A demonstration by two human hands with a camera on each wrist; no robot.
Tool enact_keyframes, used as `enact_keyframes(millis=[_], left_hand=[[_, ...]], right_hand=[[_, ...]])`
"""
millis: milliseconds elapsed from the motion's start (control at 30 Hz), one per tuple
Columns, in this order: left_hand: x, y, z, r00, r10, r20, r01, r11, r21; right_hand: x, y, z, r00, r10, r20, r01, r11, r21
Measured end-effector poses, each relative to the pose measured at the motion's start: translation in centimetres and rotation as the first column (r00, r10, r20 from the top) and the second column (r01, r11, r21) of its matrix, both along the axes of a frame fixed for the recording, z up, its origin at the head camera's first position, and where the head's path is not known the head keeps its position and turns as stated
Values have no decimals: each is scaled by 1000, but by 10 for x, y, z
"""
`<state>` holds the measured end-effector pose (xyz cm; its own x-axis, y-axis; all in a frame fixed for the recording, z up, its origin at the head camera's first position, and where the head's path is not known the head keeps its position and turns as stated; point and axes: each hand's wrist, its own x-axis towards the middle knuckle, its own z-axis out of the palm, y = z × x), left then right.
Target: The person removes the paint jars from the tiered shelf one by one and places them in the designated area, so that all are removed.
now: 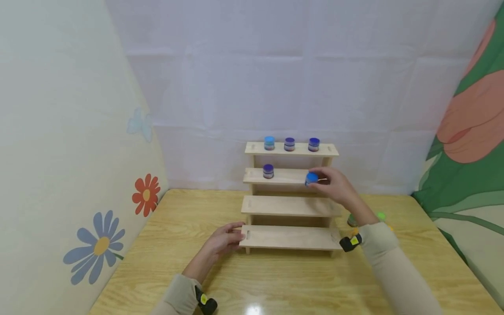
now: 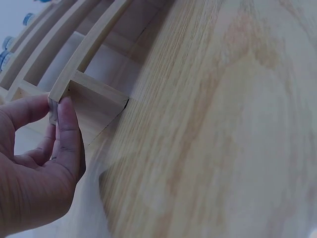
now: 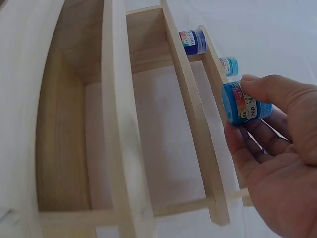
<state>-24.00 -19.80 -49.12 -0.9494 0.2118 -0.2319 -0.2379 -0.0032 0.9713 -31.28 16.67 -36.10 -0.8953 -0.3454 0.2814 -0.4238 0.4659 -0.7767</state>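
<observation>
A stepped wooden rack (image 1: 289, 237) stands on the table. My left hand (image 1: 224, 239) pinches the left end of its lowest shelf, with thumb and fingers on either side of the board (image 2: 74, 82). Between the thumb and fingers of my right hand (image 1: 334, 186) is a blue paint jar (image 3: 242, 103), held over the right end of the second shelf from the top. A purple jar (image 1: 268, 171) sits at that shelf's left end. On the top shelf stand a light blue jar (image 1: 269, 143), a purple jar (image 1: 289, 144) and a dark blue jar (image 1: 313, 145).
Behind the right forearm, a dark green jar (image 1: 352, 220) and a bright green lid (image 1: 381, 216) show on the wooden table (image 1: 283, 280), with bits of orange partly hidden. A white cloth (image 1: 220, 87) hangs behind the rack. Painted flower panels (image 1: 102, 245) flank the table.
</observation>
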Motion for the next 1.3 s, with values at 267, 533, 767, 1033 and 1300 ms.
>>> enact_keyframes(millis=[267, 533, 767, 1033, 1300], left_hand=[[-1, -1, -2, 1000, 25, 10, -25, 1000, -9], [-3, -1, -3, 1000, 26, 12, -26, 1000, -2], [-3, -1, -2, 1000, 21, 11, -21, 1000, -4], [-3, -1, -2, 1000, 24, 14, -24, 1000, -9], [-3, 0, -4, 1000, 25, 14, -25, 1000, -9]], right_hand=[[29, 28, -17, 1000, -15, -10, 15, 1000, 1], [53, 60, -39, 997, -66, 42, 66, 998, 8], [71, 88, -59, 984, -130, 118, 125, 991, 48], [89, 110, -79, 974, -152, 166, 147, 988, 43], [101, 123, -95, 951, -166, 259, 161, 986, 44]])
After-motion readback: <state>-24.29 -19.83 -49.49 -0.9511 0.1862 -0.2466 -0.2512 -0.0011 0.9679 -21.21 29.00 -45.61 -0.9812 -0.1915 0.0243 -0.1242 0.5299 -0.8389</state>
